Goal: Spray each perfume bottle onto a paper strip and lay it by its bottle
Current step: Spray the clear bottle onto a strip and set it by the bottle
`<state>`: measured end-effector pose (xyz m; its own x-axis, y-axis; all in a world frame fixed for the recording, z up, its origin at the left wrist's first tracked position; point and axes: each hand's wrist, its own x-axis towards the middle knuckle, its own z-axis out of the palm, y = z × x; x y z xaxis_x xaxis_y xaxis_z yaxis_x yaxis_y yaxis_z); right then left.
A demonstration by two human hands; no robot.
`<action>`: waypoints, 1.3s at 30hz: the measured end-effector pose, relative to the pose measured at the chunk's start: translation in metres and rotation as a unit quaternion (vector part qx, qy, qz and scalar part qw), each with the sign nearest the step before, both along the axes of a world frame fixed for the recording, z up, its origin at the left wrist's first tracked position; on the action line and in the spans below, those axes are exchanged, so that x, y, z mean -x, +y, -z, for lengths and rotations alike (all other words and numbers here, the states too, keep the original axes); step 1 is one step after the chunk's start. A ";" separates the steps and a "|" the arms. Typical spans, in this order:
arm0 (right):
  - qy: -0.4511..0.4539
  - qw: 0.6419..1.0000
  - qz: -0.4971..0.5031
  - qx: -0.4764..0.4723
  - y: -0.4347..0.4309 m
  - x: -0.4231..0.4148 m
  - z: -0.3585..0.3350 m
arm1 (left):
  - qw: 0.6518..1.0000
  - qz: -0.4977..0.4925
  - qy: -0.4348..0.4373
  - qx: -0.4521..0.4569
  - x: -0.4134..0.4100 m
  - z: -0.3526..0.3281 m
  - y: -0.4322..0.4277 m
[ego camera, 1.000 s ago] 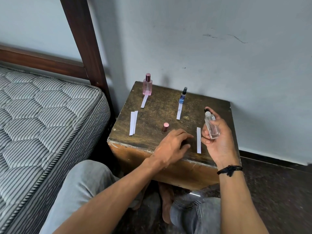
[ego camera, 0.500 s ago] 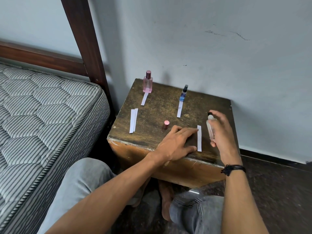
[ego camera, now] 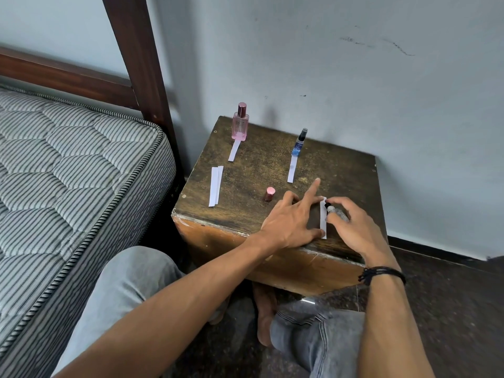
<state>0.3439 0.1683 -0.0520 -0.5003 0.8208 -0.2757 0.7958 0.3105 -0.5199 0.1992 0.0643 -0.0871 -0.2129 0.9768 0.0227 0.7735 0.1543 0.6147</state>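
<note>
My right hand (ego camera: 354, 227) grips a small clear spray bottle (ego camera: 335, 210), tilted with its black nozzle over a white paper strip (ego camera: 323, 218) near the table's front right. My left hand (ego camera: 293, 219) lies flat with spread fingers, its thumb and forefinger touching that strip. At the back left of the wooden table (ego camera: 261, 170) stands a pink bottle (ego camera: 240, 123) with a strip (ego camera: 234, 150) in front of it. A slim blue bottle (ego camera: 299, 143) stands at the back middle with its own strip (ego camera: 291, 169).
Two spare strips (ego camera: 215, 185) lie side by side on the table's left. A small pink cap (ego camera: 269, 193) stands near my left hand. A striped mattress (ego camera: 68, 170) and dark bed post (ego camera: 141, 61) are at the left; the wall is close behind.
My right hand has lowered the clear bottle from upright in the air down onto the strip, nozzle tilted left. My left hand has slid right and spread its fingers against the strip.
</note>
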 end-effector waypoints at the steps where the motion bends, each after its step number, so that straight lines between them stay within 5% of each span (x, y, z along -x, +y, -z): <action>1: -0.003 1.000 -0.001 0.000 0.000 0.000 0.000 | 1.000 0.002 0.007 0.003 0.000 0.001 0.001; 17: -0.032 0.999 -0.026 -0.009 0.000 0.003 0.001 | 1.000 0.004 -0.004 0.022 0.003 0.001 0.005; 29: 0.038 0.999 -0.019 -0.004 0.000 -0.002 0.000 | 0.998 0.005 -0.043 0.047 0.007 -0.005 0.008; 39: -0.018 0.996 -0.054 -0.072 -0.004 0.007 0.003 | 0.996 -0.005 -0.061 0.058 0.007 -0.005 0.008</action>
<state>0.3370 0.1645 -0.0554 -0.5802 0.7946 -0.1789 0.7709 0.4648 -0.4356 0.1919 0.0722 -0.0820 -0.2175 0.9690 -0.1170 0.6922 0.2377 0.6815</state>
